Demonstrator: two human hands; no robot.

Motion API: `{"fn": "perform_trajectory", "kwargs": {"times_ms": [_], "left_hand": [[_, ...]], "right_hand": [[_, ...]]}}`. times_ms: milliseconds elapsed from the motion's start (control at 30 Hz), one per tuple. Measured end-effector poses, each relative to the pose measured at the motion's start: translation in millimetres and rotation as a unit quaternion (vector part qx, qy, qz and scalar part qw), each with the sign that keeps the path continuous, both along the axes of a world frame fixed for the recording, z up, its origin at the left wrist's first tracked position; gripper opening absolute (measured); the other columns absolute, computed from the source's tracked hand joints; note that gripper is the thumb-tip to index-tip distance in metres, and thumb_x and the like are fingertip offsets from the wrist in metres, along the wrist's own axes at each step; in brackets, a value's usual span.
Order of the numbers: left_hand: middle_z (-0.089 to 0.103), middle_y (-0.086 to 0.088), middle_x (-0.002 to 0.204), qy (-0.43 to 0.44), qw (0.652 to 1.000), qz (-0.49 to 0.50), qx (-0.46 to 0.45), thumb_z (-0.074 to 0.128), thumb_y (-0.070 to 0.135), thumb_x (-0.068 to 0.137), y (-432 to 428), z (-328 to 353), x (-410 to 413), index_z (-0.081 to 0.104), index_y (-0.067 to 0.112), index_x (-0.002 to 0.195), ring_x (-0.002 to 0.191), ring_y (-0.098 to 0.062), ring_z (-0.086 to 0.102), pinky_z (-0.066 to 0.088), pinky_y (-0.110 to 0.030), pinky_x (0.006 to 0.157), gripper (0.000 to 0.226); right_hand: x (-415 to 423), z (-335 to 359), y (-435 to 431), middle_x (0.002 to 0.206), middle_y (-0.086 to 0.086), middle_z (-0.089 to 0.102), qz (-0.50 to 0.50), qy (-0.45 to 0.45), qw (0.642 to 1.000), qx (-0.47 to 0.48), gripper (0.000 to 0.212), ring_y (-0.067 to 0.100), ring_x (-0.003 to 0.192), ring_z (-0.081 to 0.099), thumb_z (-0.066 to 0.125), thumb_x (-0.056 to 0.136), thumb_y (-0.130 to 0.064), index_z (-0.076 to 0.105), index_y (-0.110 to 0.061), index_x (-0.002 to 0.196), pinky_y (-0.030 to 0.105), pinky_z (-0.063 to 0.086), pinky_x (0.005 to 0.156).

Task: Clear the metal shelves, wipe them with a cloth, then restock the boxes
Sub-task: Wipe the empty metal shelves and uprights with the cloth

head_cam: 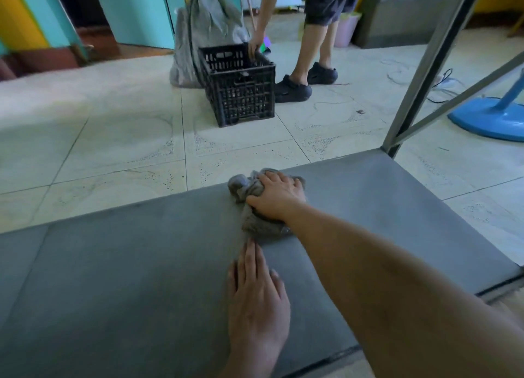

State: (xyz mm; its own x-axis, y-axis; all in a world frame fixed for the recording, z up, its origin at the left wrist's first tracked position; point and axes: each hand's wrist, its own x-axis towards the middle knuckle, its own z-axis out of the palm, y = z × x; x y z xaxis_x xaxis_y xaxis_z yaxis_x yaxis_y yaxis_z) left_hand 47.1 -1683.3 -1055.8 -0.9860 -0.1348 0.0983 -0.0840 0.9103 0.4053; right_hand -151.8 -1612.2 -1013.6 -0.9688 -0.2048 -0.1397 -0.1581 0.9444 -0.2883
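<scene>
A grey metal shelf (127,278) fills the lower half of the view, bare of boxes. My right hand (276,197) presses down on a crumpled grey cloth (243,186) near the shelf's far edge, fingers and thumb curled around its folds. My left hand (256,295) lies flat on the shelf surface just behind the cloth, fingers straight and together, holding nothing.
A grey shelf upright (425,74) rises at the far right corner with a diagonal brace. On the tiled floor beyond stand a black plastic crate (241,91), a grey sack (198,31), a blue fan base (490,119) and another person (312,37) reaching into the crate.
</scene>
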Motion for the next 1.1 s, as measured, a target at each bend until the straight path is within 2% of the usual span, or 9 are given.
{"fn": "perform_trajectory", "kwargs": {"times_ms": [267,400,533,733,767,833,900,1000,1100], "left_hand": [[0.010,-0.002,0.168,-0.042,0.999,-0.007,0.007,0.010,0.029,0.103,-6,10,-1,0.012,0.012,0.160,0.154,-0.015,0.008,-0.001,-0.033,0.126,0.059],[0.027,-0.008,0.164,-0.067,0.996,-0.030,-0.057,0.018,0.027,0.092,-10,10,1,0.029,0.011,0.156,0.152,-0.020,0.020,0.016,-0.042,0.124,0.068],[0.047,-0.015,0.151,-0.076,0.996,-0.046,-0.023,0.024,0.032,0.086,-13,10,3,0.046,0.010,0.148,0.140,-0.032,0.042,0.031,-0.048,0.116,0.069],[0.061,-0.013,0.138,-0.029,0.987,-0.109,-0.110,0.041,0.031,0.083,4,24,4,0.071,0.008,0.123,0.128,-0.026,0.041,0.049,-0.048,0.102,0.055],[0.053,-0.011,0.148,-0.050,0.985,-0.119,-0.114,0.040,0.028,0.087,10,31,2,0.065,0.009,0.132,0.136,-0.026,0.037,0.043,-0.048,0.108,0.055],[0.019,-0.006,0.167,-0.081,0.984,-0.140,-0.081,0.035,0.022,0.098,31,36,-6,0.037,0.012,0.154,0.153,-0.024,0.015,0.017,-0.044,0.124,0.057],[-0.002,-0.001,0.170,-0.090,0.987,-0.128,-0.044,0.032,0.026,0.103,52,35,-16,0.017,0.016,0.160,0.156,-0.020,0.000,0.004,-0.039,0.126,0.060],[-0.008,0.001,0.169,-0.079,0.990,-0.104,-0.053,0.014,0.031,0.097,68,19,-23,0.007,0.017,0.162,0.156,-0.019,-0.007,0.001,-0.040,0.125,0.067],[-0.006,0.001,0.169,-0.087,0.989,-0.102,-0.068,-0.005,0.039,0.086,70,17,-21,0.006,0.017,0.161,0.155,-0.017,-0.010,-0.001,-0.041,0.125,0.080]], "right_hand": [[21,1,9,0.168,-0.001,0.019,0.022,0.001,1.000,0.009,0.081,0.024,0.154,0.014,0.043,0.091,-0.062,0.019,-0.028,0.161,0.051,0.011,0.124],[80,1,31,0.168,-0.005,0.017,0.036,-0.016,0.999,0.003,0.076,0.020,0.155,0.010,0.044,0.092,-0.062,0.022,-0.033,0.159,0.050,0.009,0.125],[148,9,63,0.169,-0.012,0.012,0.054,-0.047,0.997,-0.002,0.080,0.013,0.156,0.000,0.045,0.086,-0.062,0.022,-0.036,0.158,0.048,0.004,0.126],[209,17,118,0.169,-0.016,0.003,0.121,-0.066,0.990,0.028,0.098,0.009,0.155,-0.007,0.020,0.068,-0.070,0.014,-0.038,0.160,0.043,0.000,0.127],[205,18,134,0.169,-0.016,0.003,0.118,-0.061,0.991,0.033,0.096,0.009,0.155,-0.007,0.020,0.069,-0.069,0.014,-0.039,0.160,0.043,0.001,0.127],[199,15,168,0.169,-0.017,0.000,0.082,-0.058,0.994,0.046,0.088,0.008,0.155,-0.009,0.026,0.078,-0.067,0.011,-0.040,0.160,0.044,0.002,0.127],[197,10,189,0.169,-0.019,-0.004,0.049,-0.064,0.995,0.062,0.079,0.008,0.155,-0.012,0.038,0.090,-0.060,0.007,-0.041,0.161,0.045,0.000,0.127],[197,5,187,0.168,-0.019,-0.005,0.035,-0.062,0.996,0.055,0.078,0.009,0.155,-0.013,0.041,0.093,-0.059,0.007,-0.041,0.161,0.043,-0.006,0.126],[194,5,188,0.168,-0.019,-0.002,0.048,-0.048,0.997,0.045,0.087,0.008,0.155,-0.012,0.028,0.080,-0.069,0.009,-0.042,0.160,0.042,-0.005,0.127]]}}
